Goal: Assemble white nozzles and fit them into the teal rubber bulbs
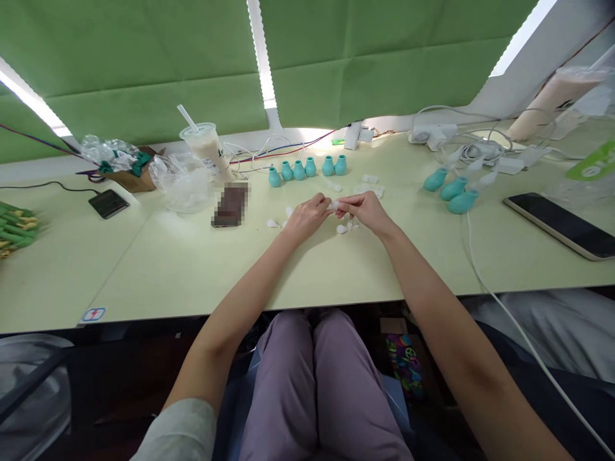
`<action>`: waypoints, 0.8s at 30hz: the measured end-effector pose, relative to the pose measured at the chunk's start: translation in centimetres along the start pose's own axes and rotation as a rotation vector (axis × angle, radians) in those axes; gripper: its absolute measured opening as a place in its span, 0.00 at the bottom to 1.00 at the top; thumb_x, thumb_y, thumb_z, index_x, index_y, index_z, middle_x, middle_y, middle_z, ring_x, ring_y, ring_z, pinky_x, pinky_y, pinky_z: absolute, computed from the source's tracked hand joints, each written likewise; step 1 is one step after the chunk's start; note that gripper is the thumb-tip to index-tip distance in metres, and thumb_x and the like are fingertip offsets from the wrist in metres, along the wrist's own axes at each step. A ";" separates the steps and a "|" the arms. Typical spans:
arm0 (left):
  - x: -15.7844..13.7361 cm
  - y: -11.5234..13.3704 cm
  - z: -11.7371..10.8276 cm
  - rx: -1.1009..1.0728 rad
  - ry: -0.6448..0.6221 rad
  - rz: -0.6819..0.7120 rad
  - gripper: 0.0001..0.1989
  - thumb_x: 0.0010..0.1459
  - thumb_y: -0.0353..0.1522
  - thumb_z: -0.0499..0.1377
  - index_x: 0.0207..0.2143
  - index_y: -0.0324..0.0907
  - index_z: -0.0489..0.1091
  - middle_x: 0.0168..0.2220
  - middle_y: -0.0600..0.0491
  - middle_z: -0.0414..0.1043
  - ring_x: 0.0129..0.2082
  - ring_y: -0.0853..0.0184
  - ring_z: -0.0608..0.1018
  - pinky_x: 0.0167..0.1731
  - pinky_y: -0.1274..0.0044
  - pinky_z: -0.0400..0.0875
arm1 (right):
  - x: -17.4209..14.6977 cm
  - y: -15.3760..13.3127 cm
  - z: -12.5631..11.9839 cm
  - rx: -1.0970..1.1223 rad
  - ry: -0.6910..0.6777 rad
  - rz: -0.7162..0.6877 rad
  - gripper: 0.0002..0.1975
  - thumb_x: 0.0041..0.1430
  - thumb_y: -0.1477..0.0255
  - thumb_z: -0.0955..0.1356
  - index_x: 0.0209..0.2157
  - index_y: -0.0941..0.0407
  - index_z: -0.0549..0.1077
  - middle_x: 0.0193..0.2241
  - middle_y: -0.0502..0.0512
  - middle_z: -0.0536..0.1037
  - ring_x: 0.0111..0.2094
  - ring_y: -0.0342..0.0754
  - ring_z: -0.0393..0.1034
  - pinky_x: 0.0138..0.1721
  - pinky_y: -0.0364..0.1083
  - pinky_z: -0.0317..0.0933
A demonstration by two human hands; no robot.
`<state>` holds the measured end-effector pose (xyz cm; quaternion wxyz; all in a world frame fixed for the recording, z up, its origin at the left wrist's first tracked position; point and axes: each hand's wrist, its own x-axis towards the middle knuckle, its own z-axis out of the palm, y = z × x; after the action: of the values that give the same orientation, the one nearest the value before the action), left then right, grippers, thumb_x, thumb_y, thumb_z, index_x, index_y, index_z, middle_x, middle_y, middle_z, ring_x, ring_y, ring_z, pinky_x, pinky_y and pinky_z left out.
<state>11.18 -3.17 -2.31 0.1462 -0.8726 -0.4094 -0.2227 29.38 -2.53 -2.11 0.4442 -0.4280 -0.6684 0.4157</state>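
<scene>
My left hand (309,216) and my right hand (368,210) meet over the middle of the table, fingers pinched on a small white plastic piece (335,205) between them. Its exact kind is too small to make out. Close below my right hand lies a white rounded piece (342,229) with smaller bits beside it. Another white piece (273,223) rests left of my left hand, and more are partly hidden behind it. Beyond my hands, several teal bulb-shaped pieces (298,169) with open necks stand in a row. Flat white pieces (369,179) lie just past my right hand.
Three teal bulbs with white tips (453,188) lie to the right, near a cable tangle (480,150) and a phone (567,224). On the left are a drink cup (207,148), a plastic bag (180,186), a blurred dark object (231,205) and a cardboard box (137,180).
</scene>
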 end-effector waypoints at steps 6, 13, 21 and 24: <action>-0.2 0.2 0.3 0.054 -0.038 0.004 0.19 0.65 0.39 0.41 0.39 0.38 0.67 0.34 0.48 0.67 0.28 0.70 0.73 0.24 0.80 0.62 | 0.1 0.2 -0.1 -0.045 -0.036 -0.035 0.20 0.45 0.54 0.70 0.29 0.57 0.80 0.24 0.54 0.78 0.20 0.43 0.67 0.26 0.43 0.62; 0.0 0.2 -0.3 0.068 0.033 -0.035 0.16 0.64 0.38 0.44 0.40 0.40 0.67 0.34 0.50 0.69 0.29 0.71 0.74 0.24 0.81 0.63 | 0.2 -0.5 0.1 -0.066 -0.029 -0.057 0.21 0.46 0.53 0.69 0.33 0.56 0.79 0.27 0.55 0.79 0.23 0.45 0.69 0.29 0.45 0.64; 0.2 0.4 -0.7 -0.008 0.001 -0.081 0.17 0.63 0.40 0.45 0.48 0.43 0.64 0.38 0.50 0.70 0.34 0.70 0.76 0.24 0.81 0.63 | 0.4 -0.5 0.3 -0.188 0.013 -0.009 0.19 0.47 0.55 0.69 0.34 0.55 0.79 0.25 0.53 0.79 0.29 0.48 0.71 0.34 0.45 0.63; 0.0 0.0 -1.3 -0.091 -0.012 -0.131 0.24 0.60 0.45 0.48 0.55 0.45 0.56 0.44 0.48 0.69 0.41 0.67 0.74 0.28 0.80 0.65 | 0.6 0.0 0.3 -0.192 0.074 0.052 0.19 0.47 0.56 0.69 0.34 0.55 0.79 0.26 0.53 0.79 0.29 0.47 0.72 0.33 0.44 0.62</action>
<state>10.84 -3.72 -1.15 0.0891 -0.8511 -0.4557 -0.2452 28.98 -1.98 -2.05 0.4148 -0.5008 -0.6768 0.3450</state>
